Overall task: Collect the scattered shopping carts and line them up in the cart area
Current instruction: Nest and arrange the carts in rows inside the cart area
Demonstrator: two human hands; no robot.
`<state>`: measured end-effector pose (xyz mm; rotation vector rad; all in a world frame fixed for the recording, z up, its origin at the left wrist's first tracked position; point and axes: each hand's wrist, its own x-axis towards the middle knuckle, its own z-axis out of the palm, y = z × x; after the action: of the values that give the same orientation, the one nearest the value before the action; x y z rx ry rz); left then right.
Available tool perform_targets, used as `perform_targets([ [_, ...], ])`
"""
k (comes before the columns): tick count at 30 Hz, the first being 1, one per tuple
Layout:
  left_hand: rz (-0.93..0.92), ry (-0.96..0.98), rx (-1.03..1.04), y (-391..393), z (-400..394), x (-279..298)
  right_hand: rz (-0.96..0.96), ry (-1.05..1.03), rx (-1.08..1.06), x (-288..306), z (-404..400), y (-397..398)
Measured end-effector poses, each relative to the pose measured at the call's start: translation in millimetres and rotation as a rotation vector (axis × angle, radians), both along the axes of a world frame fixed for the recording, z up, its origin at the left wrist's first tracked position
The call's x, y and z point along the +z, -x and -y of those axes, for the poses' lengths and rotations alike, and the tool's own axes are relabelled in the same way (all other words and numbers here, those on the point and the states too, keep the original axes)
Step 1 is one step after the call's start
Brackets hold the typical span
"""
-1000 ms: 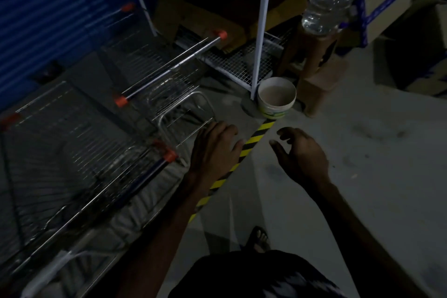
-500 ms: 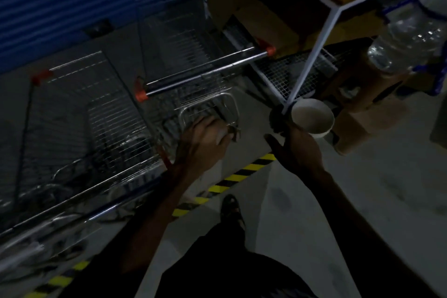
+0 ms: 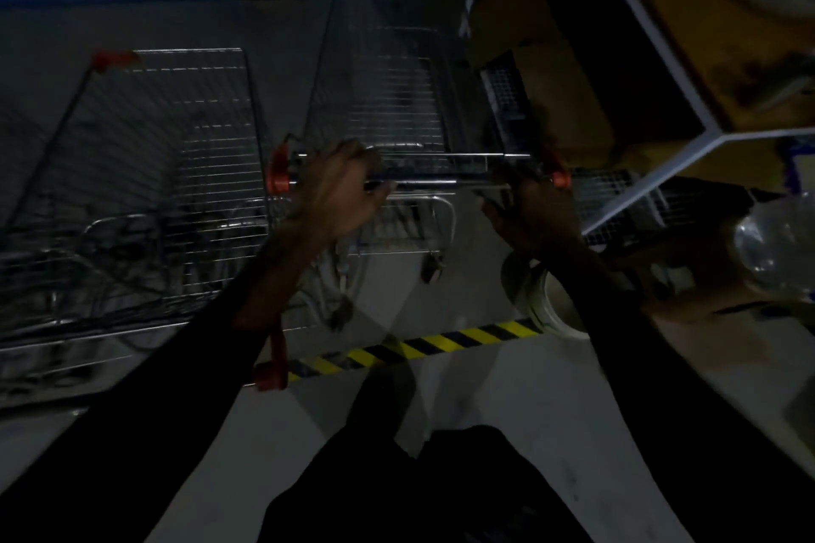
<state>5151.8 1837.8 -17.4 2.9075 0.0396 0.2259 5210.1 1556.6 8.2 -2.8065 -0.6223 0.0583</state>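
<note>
Both hands, left hand (image 3: 339,190) and right hand (image 3: 536,207), wrap the silver wire shopping cart (image 3: 388,101)'s chrome handle bar (image 3: 441,180). The bar lies crosswise; the basket extends straight ahead beside a second wire cart (image 3: 167,137).

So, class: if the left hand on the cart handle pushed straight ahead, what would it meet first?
Probably the cart's own wire basket; the left hand already grips the chrome handle bar. Depth is unclear.

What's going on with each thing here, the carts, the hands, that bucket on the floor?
Right cart: upright, basket empty, handle held by both hands.
Left cart: upright, parked beside it, untouched.
Left hand: fingers wrapped over the handle bar.
Right hand: gripping the bar's right end.
Bucket: upright, open, on the floor.
Striped tape: flat on the floor.
</note>
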Motion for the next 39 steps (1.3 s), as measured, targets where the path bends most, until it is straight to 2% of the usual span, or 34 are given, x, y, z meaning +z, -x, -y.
perform_targets([
  [2, -0.091, -0.074, 0.044, -18.5, -11.5, -1.3, 0.031, 0.022, 0.042, -12.7, -1.9, -25.3],
  [4, -0.238, -0.164, 0.07, -29.0, -25.9, -6.6, -0.064, 0.048, 0.096, -24.5, -1.7, -46.9],
  [6, -0.424, -0.17, 0.126, -30.3, -30.6, -9.1, -0.152, 0.099, 0.117, -31.5, 2.5, -62.0],
  [9, -0.564, -0.153, 0.247, -31.0, -15.6, -7.7, -0.049, 0.156, 0.141, -41.2, 15.2, -81.6],
  [12, -0.511, -0.195, 0.319, -30.5, 8.7, -6.4, -0.107, 0.21, 0.156, -42.9, 29.1, -94.2],
  [15, -0.472, -0.092, 0.33, -28.0, 39.4, -6.1, -0.111, 0.223, 0.184, -44.9, 49.6, -105.5],
  [20, -0.445, -0.113, 0.306, -10.2, 81.5, -15.0, 0.019, 0.325, 0.262, -48.5, 93.2, -109.0],
  [23, -0.389, -0.042, 0.298, 7.5, 101.5, -20.5, 0.125, 0.219, 0.309, -46.7, 120.0, -93.6],
  [26, -0.387, -0.017, 0.284, 29.1, 122.1, -23.3, 0.153, 0.256, 0.335, -46.4, 142.2, -71.4],
  [30, -0.329, -0.05, 0.295, 67.0, 150.3, -12.2, 0.016, 0.341, 0.269, -42.0, 168.2, -28.2],
  [34, -0.347, -0.056, 0.249, 111.6, 161.1, -17.8, 0.078, 0.355, 0.242, -48.7, 192.8, 29.6],
  [39, -0.364, -0.129, 0.185, 185.6, 185.9, -10.7, 0.138, 0.214, 0.23, -56.8, 228.8, 109.9],
])
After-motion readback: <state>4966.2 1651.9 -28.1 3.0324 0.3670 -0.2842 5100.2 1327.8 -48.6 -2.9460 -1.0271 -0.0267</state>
